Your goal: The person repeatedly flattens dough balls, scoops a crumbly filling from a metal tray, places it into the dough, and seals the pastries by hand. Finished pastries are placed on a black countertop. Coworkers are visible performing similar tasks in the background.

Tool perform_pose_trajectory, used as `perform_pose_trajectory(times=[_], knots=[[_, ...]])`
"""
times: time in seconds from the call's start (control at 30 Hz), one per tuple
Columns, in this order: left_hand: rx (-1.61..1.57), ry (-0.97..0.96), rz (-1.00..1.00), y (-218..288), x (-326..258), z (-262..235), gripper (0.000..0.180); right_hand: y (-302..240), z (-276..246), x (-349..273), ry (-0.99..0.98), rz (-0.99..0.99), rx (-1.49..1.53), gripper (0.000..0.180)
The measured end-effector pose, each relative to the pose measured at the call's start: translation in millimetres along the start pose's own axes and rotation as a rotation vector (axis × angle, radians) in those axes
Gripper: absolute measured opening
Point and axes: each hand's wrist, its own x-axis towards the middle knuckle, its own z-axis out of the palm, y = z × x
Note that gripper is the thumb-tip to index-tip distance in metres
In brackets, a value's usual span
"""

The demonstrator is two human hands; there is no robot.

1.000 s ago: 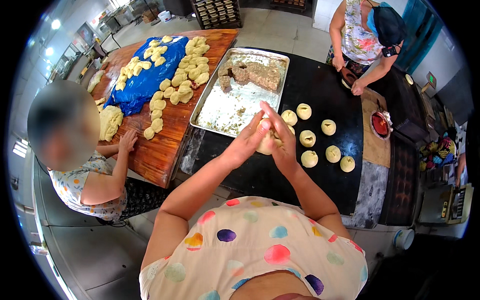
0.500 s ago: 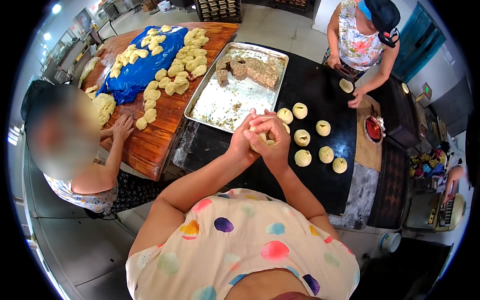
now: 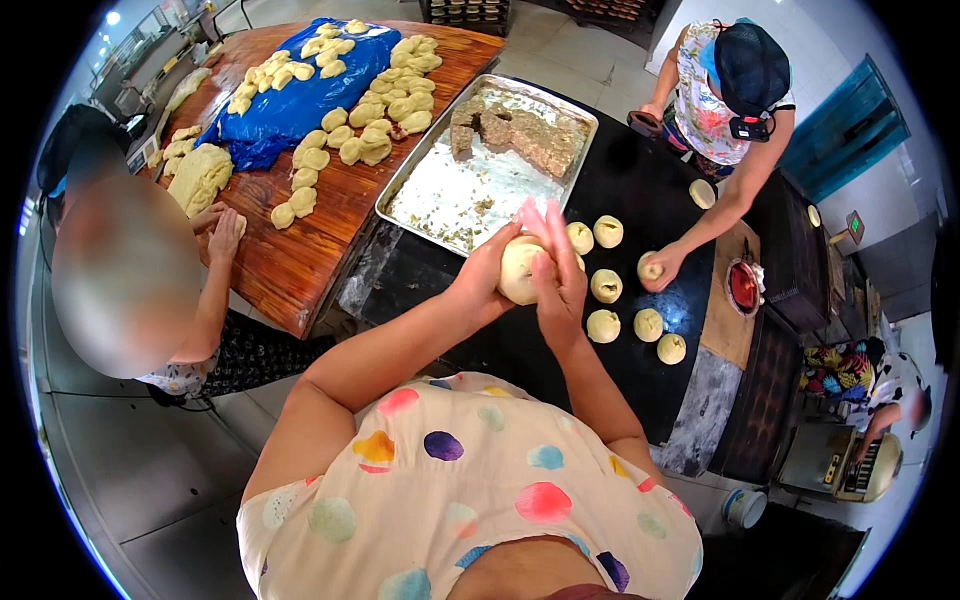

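Note:
Between my two hands is a round, pale yellow dough ball, held over the near edge of the black worktop. My left hand cups it from the left, its fingers partly hidden behind. Against its right side rests my right hand, the thumb on the dough and the raised fingertips blurred by motion. Just right of my hands, several similar dough balls sit on the black worktop, some with an opening on top. Beyond my hands lies a metal tray bearing a crumbly brown block of filling.
On the left, a wooden table carries dough pieces and a blue plastic sheet. One person presses dough there. Across the worktop, another person's hand grips a dough ball. A bowl of red stuff stands at right.
My clasped hands have opened apart, exposing the dough ball. The person across has reached to a dough ball on the worktop, and a flat dough round now lies there. The view has shifted slightly.

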Motion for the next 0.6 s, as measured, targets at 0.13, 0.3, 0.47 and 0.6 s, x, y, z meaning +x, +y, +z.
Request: perform_pose_trajectory(times=[0.13, 0.3, 0.47, 0.6], knots=[[-0.004, -0.191, -0.105, -1.9, 11.1, -8.8, 0.060, 13.7, -33.0, 7.3, -0.422, -0.271, -0.403, 0.049], [-0.033, -0.054, -0.115, -3.5, 16.1, -4.4, 0.065, 25.6, -30.8, -9.4, -0.183, 0.049, -0.158, 0.039], [0.123, 0.111, 0.194, -32.7, 13.5, -12.5, 0.066, 46.8, -21.5, -29.1, -0.055, 0.019, -0.317, 0.033], [0.333, 0.138, 0.235, -38.3, 21.4, -20.9, 0.065, 56.1, -18.1, -33.4, -0.037, -0.057, -0.479, 0.027]])
